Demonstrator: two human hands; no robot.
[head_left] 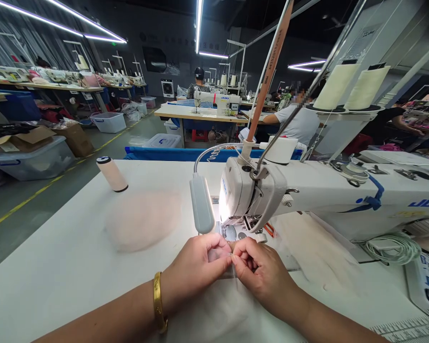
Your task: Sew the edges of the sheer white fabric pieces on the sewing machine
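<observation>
My left hand (203, 259) and my right hand (257, 267) meet in front of the needle area of a white sewing machine (250, 190). Both pinch the edge of a thin, sheer pale fabric (229, 305) that hangs down toward me. The fingertips nearly touch, and the exact fold between them is too small to make out. A grey lamp (202, 205) on a bendy neck lights the spot from the left. Left of it, a sheer pale pink fabric piece (143, 221) lies on the white table (75, 267).
A peach thread spool (112, 174) stands at the table's back left. More pale fabric (318, 252) lies right of the needle area, near a coiled cable (391, 245) and a clear ruler (407, 328). Two thread cones (336, 86) stand behind the machine. Other people sit at machines beyond.
</observation>
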